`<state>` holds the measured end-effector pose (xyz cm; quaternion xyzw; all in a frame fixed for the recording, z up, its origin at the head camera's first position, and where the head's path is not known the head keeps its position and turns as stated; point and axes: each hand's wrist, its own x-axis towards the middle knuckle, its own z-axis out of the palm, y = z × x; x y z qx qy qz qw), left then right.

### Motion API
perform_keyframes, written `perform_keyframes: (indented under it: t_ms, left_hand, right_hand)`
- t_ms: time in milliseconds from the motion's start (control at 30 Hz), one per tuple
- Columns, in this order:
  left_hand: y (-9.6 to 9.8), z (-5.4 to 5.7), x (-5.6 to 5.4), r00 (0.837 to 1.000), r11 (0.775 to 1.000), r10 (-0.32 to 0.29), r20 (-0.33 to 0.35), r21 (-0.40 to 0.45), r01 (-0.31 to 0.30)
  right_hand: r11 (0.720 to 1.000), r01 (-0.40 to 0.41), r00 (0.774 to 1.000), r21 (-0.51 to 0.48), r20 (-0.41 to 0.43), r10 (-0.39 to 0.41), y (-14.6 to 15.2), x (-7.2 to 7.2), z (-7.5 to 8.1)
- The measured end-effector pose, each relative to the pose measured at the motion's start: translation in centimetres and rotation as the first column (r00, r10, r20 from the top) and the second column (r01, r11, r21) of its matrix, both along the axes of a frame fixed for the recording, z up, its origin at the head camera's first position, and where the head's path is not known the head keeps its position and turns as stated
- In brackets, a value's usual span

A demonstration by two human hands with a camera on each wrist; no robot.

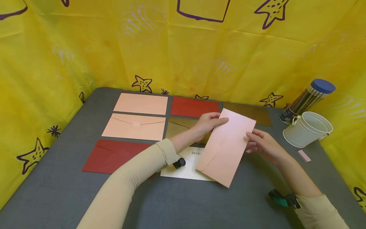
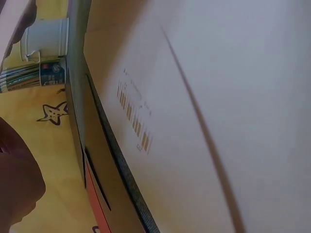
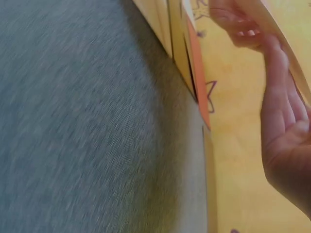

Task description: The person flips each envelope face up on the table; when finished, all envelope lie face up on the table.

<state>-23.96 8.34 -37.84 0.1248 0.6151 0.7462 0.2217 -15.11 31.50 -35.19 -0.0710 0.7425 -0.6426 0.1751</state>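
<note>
Both hands hold a pale pink envelope (image 1: 226,149) tilted above the table, its flap end toward the person. At its upper left edge my left hand (image 1: 208,124) pinches it, thumb on the front and fingers behind. My right hand (image 1: 264,145) grips the right edge with its thumb on the face; in the right wrist view its fingers (image 3: 276,92) lie against the envelope's back. Beneath it, partly covered, lies a white envelope (image 1: 175,170) with small dark printed marks. A gold envelope (image 1: 175,128) is partly hidden behind the left hand.
Two light pink envelopes (image 1: 141,104) and a dark red one (image 1: 114,156) lie at left. Farther back are a red envelope (image 1: 194,106) and a brown one (image 1: 258,115). A white bucket (image 1: 300,133), a pencil tub (image 1: 308,97) and a pink eraser (image 1: 303,156) stand right.
</note>
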Motion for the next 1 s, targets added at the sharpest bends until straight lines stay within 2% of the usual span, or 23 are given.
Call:
perform_keyframes:
  t_ms: [67, 133, 300, 400, 533, 633, 700, 800, 933, 1000]
  left_hand:
    - [0.1, 0.1, 0.4, 0.998, 0.998, -0.056, -0.013, -0.037, 0.056]
    - [0.1, 0.1, 0.8, 0.993, 0.99, -0.114, -0.028, -0.088, 0.111]
    - [0.0, 0.1, 1.5, 0.972, 0.959, -0.224, -0.066, -0.19, 0.208]
    - [-0.1, 0.1, 1.6, 0.962, 0.946, -0.267, -0.055, -0.204, 0.251]
    - [-0.6, 0.0, 1.2, 0.948, 0.923, -0.317, -0.029, -0.237, 0.302]
    - [-1.2, 0.0, 0.8, 0.937, 0.903, -0.349, -0.022, -0.277, 0.33]
    - [-1.6, -0.2, 0.5, 0.934, 0.897, -0.356, -0.021, -0.289, 0.335]
    - [-2.2, -0.5, 0.1, 0.944, 0.901, -0.328, -0.047, -0.315, 0.298]
    - [-2.5, -0.8, -0.2, 0.97, 0.939, -0.242, -0.022, -0.256, 0.228]
    - [-2.3, -0.8, -0.2, 0.982, 0.964, -0.188, 0.022, -0.189, 0.189]
  right_hand:
    - [0.995, 0.045, 0.999, -0.091, 0.022, -0.043, -0.1, -0.2, 0.2]
    - [0.993, 0.078, 0.997, -0.091, 0.032, -0.075, -0.1, -0.4, 0.3]
    - [0.989, 0.087, 0.996, 0.116, -0.017, -0.085, 0.1, -0.4, -0.3]
    - [0.983, 0.084, 0.996, 0.161, -0.054, -0.076, 0.2, -0.1, -0.7]
    - [0.981, 0.138, 0.99, 0.132, -0.057, -0.132, 0.8, 0.0, -0.9]
    - [0.981, 0.195, 0.981, 0.024, -0.026, -0.194, 1.7, -0.1, -0.9]
    - [0.971, 0.222, 0.975, -0.089, 0.003, -0.223, 2.5, -0.2, -1.0]
    - [0.933, 0.26, 0.965, -0.248, 0.043, -0.258, 3.8, -0.2, -1.2]
    - [0.867, 0.32, 0.946, -0.381, 0.079, -0.315, 5.5, -0.3, -1.9]
    - [0.836, 0.349, 0.935, -0.423, 0.098, -0.341, 6.2, -0.3, -2.3]
